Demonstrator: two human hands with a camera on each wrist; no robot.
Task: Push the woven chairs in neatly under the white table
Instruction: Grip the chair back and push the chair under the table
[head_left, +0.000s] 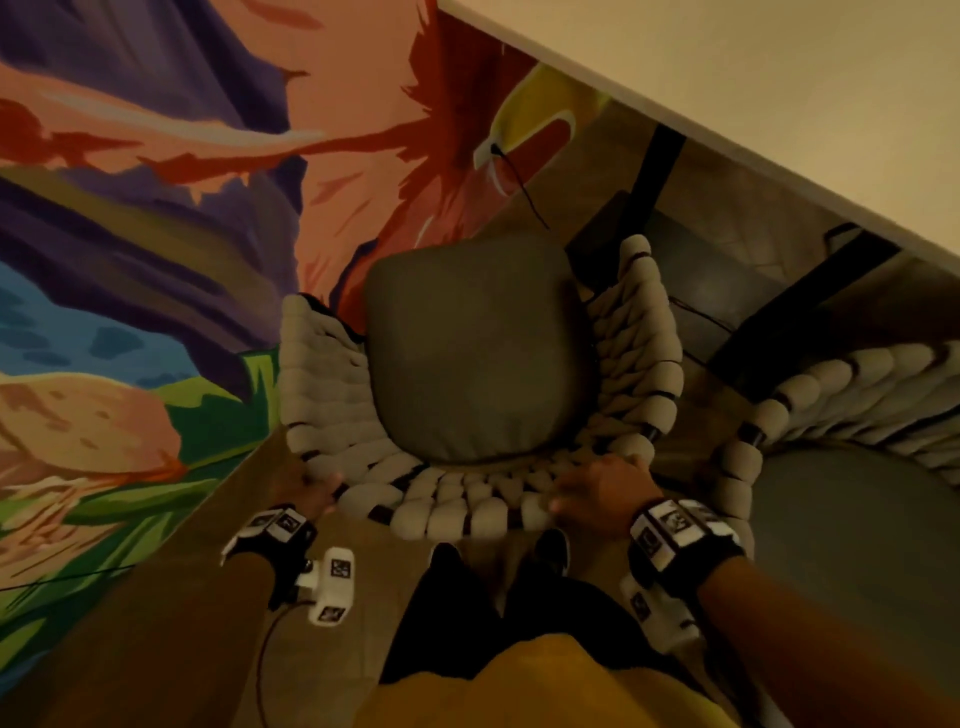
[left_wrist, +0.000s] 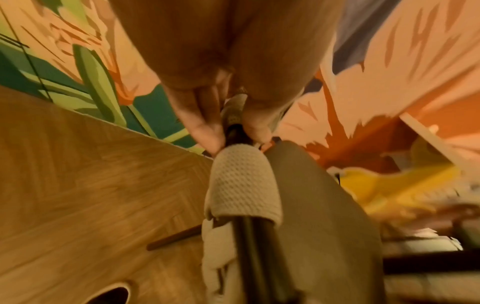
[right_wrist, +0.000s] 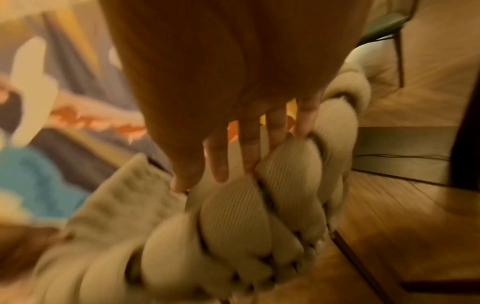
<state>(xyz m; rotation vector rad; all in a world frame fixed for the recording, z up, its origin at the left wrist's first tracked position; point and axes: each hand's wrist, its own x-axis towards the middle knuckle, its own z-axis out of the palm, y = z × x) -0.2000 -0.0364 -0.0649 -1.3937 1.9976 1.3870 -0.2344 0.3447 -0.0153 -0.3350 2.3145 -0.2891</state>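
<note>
A woven chair (head_left: 452, 504) of thick cream rope with a grey cushion (head_left: 478, 353) stands right in front of me, its seat facing the white table (head_left: 753, 78) at the upper right. My left hand (head_left: 311, 491) holds the back rim's left end. In the left wrist view the left hand (left_wrist: 233, 133) pinches the dark frame just above a rope wrap (left_wrist: 241, 181). My right hand (head_left: 597, 483) grips the rim's right part, thumb on the near side. In the right wrist view, the right hand's (right_wrist: 246, 160) fingers reach down among the rope rolls (right_wrist: 233, 205).
A second woven chair (head_left: 841, 395) stands close on the right, partly under the table. Dark table legs (head_left: 660, 156) stand beyond the seat. A painted mural wall (head_left: 130, 208) runs along the left. My feet (head_left: 447, 556) are just behind the chair on the wood floor.
</note>
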